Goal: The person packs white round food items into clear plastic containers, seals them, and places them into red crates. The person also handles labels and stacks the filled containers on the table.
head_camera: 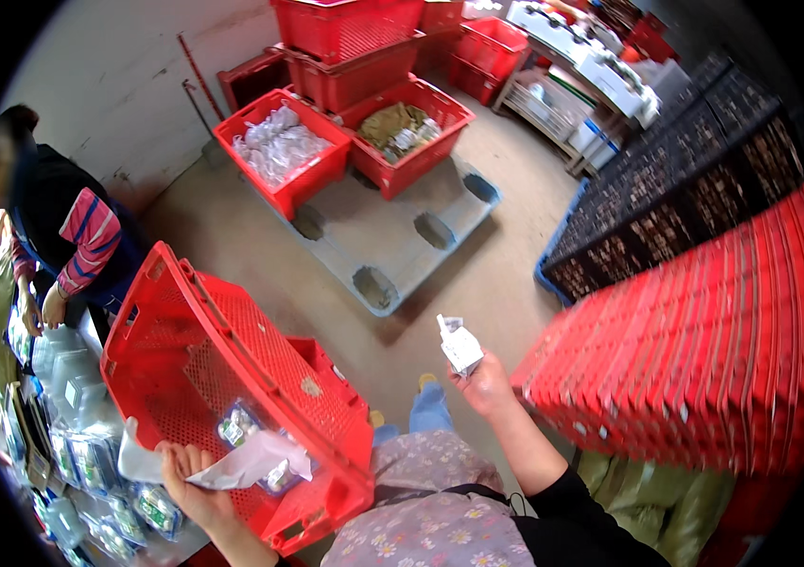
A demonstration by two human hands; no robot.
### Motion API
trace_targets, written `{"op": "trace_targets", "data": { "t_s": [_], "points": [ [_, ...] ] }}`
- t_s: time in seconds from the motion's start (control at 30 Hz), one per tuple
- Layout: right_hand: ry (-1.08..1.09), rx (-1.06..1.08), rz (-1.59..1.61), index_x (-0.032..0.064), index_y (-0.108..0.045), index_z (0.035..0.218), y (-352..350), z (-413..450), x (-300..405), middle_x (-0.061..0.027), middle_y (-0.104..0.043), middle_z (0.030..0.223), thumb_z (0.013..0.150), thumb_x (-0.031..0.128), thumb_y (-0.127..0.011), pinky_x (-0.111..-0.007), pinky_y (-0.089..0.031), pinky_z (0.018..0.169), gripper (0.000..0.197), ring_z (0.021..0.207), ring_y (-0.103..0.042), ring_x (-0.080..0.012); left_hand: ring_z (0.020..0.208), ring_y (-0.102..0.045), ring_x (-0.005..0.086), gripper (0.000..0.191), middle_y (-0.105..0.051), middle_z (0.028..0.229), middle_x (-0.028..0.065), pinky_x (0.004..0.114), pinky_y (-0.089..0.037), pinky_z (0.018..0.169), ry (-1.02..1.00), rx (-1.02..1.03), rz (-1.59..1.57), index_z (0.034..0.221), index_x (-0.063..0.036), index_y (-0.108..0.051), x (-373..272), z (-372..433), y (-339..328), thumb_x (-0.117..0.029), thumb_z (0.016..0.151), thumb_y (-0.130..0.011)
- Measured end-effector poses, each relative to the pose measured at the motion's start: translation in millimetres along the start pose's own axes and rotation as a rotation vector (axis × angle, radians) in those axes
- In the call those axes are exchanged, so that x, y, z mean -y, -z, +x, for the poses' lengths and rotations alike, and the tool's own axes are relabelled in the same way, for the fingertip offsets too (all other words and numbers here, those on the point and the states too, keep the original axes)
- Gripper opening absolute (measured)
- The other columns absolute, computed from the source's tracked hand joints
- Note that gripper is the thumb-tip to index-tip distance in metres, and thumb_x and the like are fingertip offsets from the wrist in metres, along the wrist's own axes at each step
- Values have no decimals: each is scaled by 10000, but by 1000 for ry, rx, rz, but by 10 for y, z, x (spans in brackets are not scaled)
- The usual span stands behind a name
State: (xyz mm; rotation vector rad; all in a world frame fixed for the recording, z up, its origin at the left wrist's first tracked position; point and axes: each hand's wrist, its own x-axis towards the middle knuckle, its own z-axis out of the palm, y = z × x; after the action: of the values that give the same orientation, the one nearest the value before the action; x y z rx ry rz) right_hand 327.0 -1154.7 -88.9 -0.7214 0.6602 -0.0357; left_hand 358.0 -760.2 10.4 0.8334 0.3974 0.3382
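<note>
My left hand (192,482) grips a white sheet (253,461), paper or thin plastic, over the near side of a red plastic crate (260,333). The crate is tilted in front of me. Inside it lie a wrapped pack (237,424) with a label and a second pack (280,478), partly behind the sheet. My right hand (483,383) is held out to the right of the crate, closed around a small white item (461,349) that bears writing; its exact kind cannot be told.
A worker (83,227) stands left at a table of wrapped packs (93,461). A grey-blue pallet (402,234) ahead bears red crates with bags (281,145). Nested red crates (692,340) and black crates (671,177) stand right. Green sacks (657,496) lie at lower right.
</note>
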Motion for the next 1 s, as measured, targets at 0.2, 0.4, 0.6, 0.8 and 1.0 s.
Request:
{"op": "trace_targets", "data": {
  "t_s": [0.2, 0.4, 0.6, 0.8, 1.0],
  "points": [
    [-290, -148, -615, 9, -571, 1063, 198, 2040, 293, -76, -625, 964, 894, 7, -494, -291, -482, 658, 186, 816, -593, -170, 617, -365, 40, 145, -463, 787, -57, 191, -308, 542, -241, -546, 192, 947, -103, -553, 51, -206, -150, -230, 890, -591],
    [25, -109, -661, 97, -631, 952, 0, 4941, 1171, -40, -665, 872, 879, 146, -569, -301, -476, 520, 108, 707, -641, -170, 584, -387, 130, 233, -330, 617, -15, 272, -357, 551, -356, -820, 266, 716, -129, -436, 319, -816, -887, -240, 876, -564],
    [192, -211, -623, 90, -512, 979, -1207, 6132, 2268, -22, -547, 721, 933, 488, -467, -254, -426, 469, 403, 584, -532, -122, 538, -329, 109, 310, -293, 596, -29, 259, -313, 521, -463, -901, 237, 646, -153, -335, 450, -1131, -1274, -140, 872, -545],
    [409, 206, -1722, -2, -622, 859, -180, 5751, 701, -238, -638, 876, 865, 395, -527, -469, -496, 761, 408, 829, -629, -393, 494, -245, 89, 331, -215, 572, -40, 249, -244, 472, -561, -979, 153, 634, -157, -285, 394, -1352, -1326, -80, 876, -497],
    [-518, 815, -2033, -7, -502, 1277, 1546, 3304, -555, -198, -434, 1377, 865, 672, -360, -463, -375, 1008, 808, 1271, -408, -344, 491, -260, 101, 316, -229, 566, -37, 256, -244, 465, -675, -1109, 114, 647, -179, -314, 252, -2218, -772, -177, 908, -492]
  ]
}}
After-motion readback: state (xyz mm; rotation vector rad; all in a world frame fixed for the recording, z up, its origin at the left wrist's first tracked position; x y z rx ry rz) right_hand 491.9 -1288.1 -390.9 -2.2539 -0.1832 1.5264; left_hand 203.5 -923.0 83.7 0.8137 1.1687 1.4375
